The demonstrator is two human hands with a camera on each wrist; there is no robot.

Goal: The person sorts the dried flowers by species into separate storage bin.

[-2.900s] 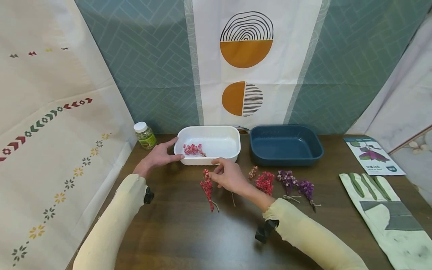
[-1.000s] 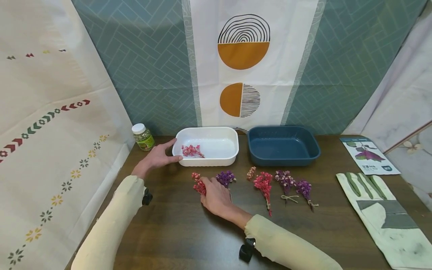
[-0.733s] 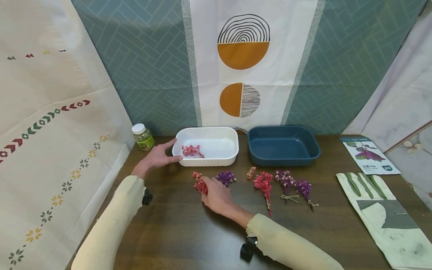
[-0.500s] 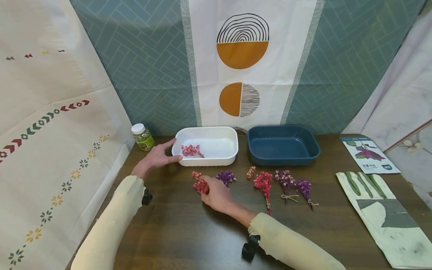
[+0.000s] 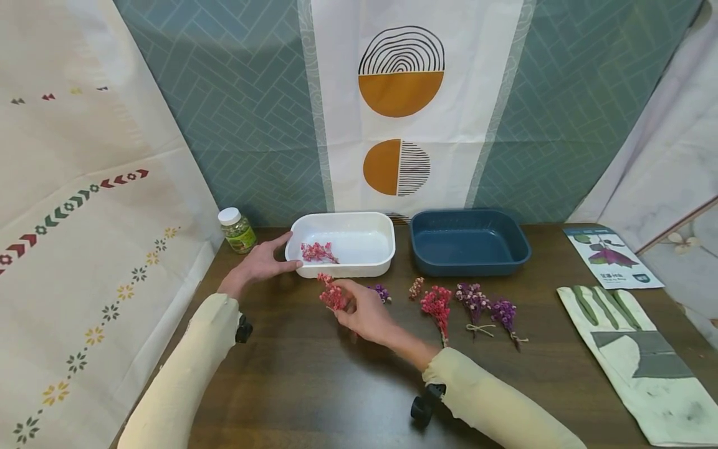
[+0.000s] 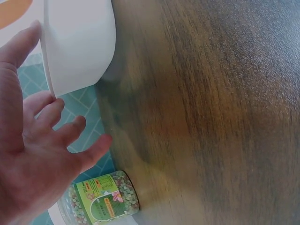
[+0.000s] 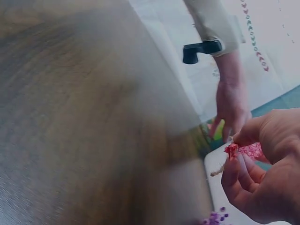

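Note:
My right hand [image 5: 364, 310] pinches a small bunch of red dried flowers [image 5: 332, 295] between thumb and fingertips, just in front of the white dish [image 5: 344, 270]. In the right wrist view, its twine-tied stem end [image 7: 218, 171] sticks out past the fingers. At the dish's left end, my left hand [image 5: 260, 260] touches the rim with thumb and index finger spread; its other fingers [image 6: 96, 147] are apart and hold nothing. One pink sprig [image 5: 318, 252] lies inside the dish. A purple bunch [image 5: 381, 293] shows partly behind my right hand.
Right of the white dish stands a blue dish [image 5: 470, 269]. Several bunches lie before it, such as a red bunch [image 5: 437, 304] and a purple bunch [image 5: 505, 313]. A lidded jar [image 5: 238, 232] is at the back left. A printed packet [image 5: 614, 259] and folded cloth [image 5: 634, 362] lie right.
My right hand let go of one red bunch on the right earlier, then reached left and took hold of another, lifting it slightly toward the white dish. The left hand stays at the dish.

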